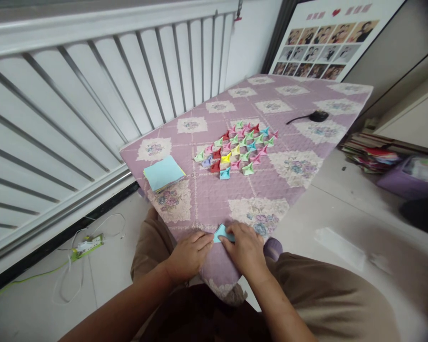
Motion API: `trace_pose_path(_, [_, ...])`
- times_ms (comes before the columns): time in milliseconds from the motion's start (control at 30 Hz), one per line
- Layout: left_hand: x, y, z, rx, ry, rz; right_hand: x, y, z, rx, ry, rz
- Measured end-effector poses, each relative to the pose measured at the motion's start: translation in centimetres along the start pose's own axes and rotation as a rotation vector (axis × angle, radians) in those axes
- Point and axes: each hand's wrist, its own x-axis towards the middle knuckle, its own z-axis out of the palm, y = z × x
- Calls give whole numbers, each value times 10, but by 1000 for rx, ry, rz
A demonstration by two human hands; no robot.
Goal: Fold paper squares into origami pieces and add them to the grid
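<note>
A small folded piece of light blue paper [220,231] lies on the cloth near the table's close corner, between my two hands. My right hand [245,244] has its thumb and fingers closed on the paper's right side. From the left, my left hand [189,256] holds the paper's left edge with its fingertips, its fingers pressed together. Further up the cloth stand several small folded paper shapes [235,148] in rows, in red, pink, green, yellow, blue and purple. A stack of paper sheets [164,173], light blue on top, rests to the left.
The table [214,199] wears a purple floral cloth. A white radiator [103,90] runs along its left side. A black corded object [318,116] lies at the far right of the cloth. On the floor are a power strip [88,245] and a purple bin [406,178].
</note>
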Motion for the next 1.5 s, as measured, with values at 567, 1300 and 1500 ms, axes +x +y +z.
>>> trace_pose_path(567, [-4,2,4,-7,57,-25,15,-10,-2,-169,-18,82])
trace_pose_path(1300, [12,2,-13,79,-70,8,13,21,0,150,59,-70])
trace_pose_path(1500, [16,9,-12,165,-89,-22,-21,21,-3,40,183,-305])
